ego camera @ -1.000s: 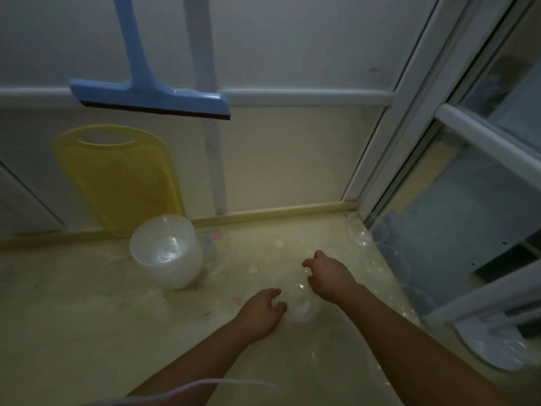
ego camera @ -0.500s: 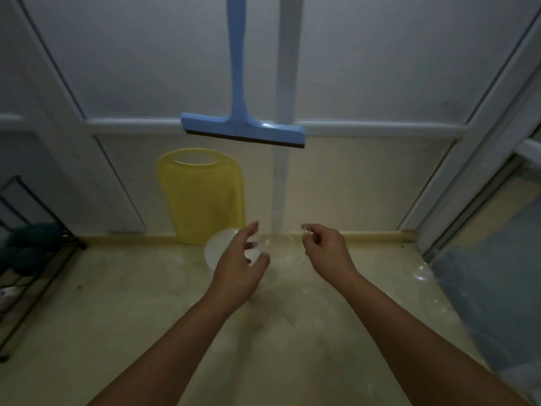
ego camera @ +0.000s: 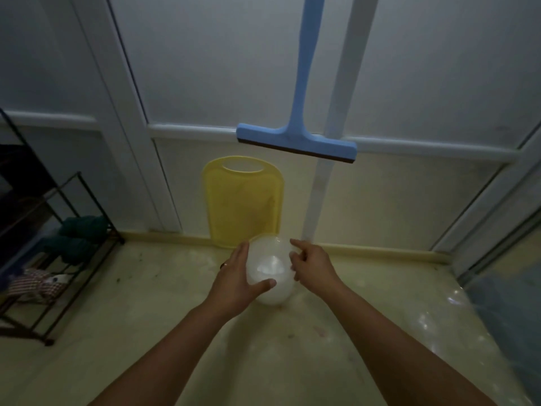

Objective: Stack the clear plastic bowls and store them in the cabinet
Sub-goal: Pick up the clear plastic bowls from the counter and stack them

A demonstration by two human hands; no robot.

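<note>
A clear plastic bowl (ego camera: 268, 259) sits in the mouth of a frosted white tub (ego camera: 273, 297) that stands on the pale counter by the wall. My left hand (ego camera: 237, 284) wraps the bowl's left side, thumb across its front. Fingers of my right hand (ego camera: 311, 266) pinch the bowl's right rim. More clear bowls (ego camera: 424, 323) lie faintly visible at the counter's right edge, hard to tell apart. No cabinet is clearly in view.
A yellow cutting board (ego camera: 243, 200) leans on the wall just behind the tub. A blue squeegee (ego camera: 295, 142) hangs above it. A black wire rack (ego camera: 44, 259) with cloths stands at the left. A glass partition (ego camera: 503, 259) borders the right.
My view swung left from the counter's right edge. Both hands carried a clear bowl from there over to the frosted tub and lowered it into the tub's mouth.
</note>
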